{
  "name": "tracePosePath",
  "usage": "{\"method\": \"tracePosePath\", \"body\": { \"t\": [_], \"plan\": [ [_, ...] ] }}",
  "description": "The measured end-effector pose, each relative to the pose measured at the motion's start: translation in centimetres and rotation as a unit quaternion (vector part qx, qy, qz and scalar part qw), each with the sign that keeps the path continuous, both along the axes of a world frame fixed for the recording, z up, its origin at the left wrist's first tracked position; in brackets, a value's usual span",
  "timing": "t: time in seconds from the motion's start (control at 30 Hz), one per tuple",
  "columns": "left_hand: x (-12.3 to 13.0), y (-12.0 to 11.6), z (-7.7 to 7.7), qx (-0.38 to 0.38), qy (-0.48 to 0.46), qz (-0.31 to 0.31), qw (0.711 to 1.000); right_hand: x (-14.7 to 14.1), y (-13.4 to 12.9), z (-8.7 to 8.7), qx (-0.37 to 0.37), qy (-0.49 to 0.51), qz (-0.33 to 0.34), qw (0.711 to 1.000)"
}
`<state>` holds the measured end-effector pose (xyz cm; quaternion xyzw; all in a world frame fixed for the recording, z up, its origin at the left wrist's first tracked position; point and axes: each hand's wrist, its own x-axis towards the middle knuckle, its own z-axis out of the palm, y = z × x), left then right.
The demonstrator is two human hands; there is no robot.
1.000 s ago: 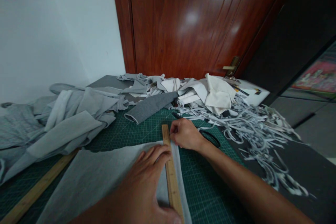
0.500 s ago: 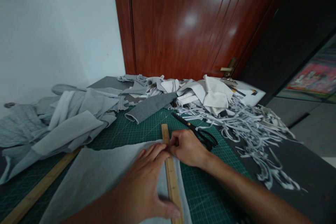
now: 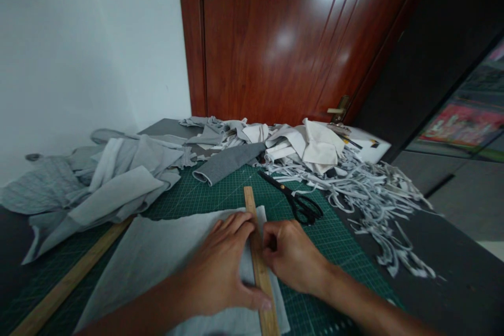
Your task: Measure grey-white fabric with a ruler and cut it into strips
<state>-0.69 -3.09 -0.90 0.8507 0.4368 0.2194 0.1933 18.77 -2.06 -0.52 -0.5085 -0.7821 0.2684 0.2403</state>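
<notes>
A pale grey cloth lies flat on the green cutting mat. Across its right side runs a wooden ruler, pointing away from me. My left hand spreads over the cloth, fingertips at the ruler's left edge and thumb resting on the ruler. Closed in a pinch, my right hand sits against the ruler's right edge, over the cloth's margin. Whatever its fingers hold is hidden. Black scissors rest on the mat beyond my right hand.
On the left, a heap of grey fabric partly covers a second wooden ruler. A dark grey folded piece lies at the mat's far side. Thin cloth strips and white scraps pile up right, before a wooden door.
My right hand has slid toward me along the ruler's right edge, uncovering the cloth's far corner. My left hand stays pressed in place. The view has shifted slightly.
</notes>
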Motion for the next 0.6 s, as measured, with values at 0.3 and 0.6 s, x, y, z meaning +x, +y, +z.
{"method": "tracePosePath", "body": {
  "t": [0.3,0.6],
  "plan": [
    [0.1,-0.1,0.0,0.000,0.015,-0.004,1.000,0.9,-4.3,-1.2,-0.074,-0.004,-0.019,0.997],
    [0.0,-0.1,-0.2,0.000,-0.002,-0.004,1.000,2.9,-6.4,-3.4,-0.123,-0.020,0.008,0.992]
  ]
}}
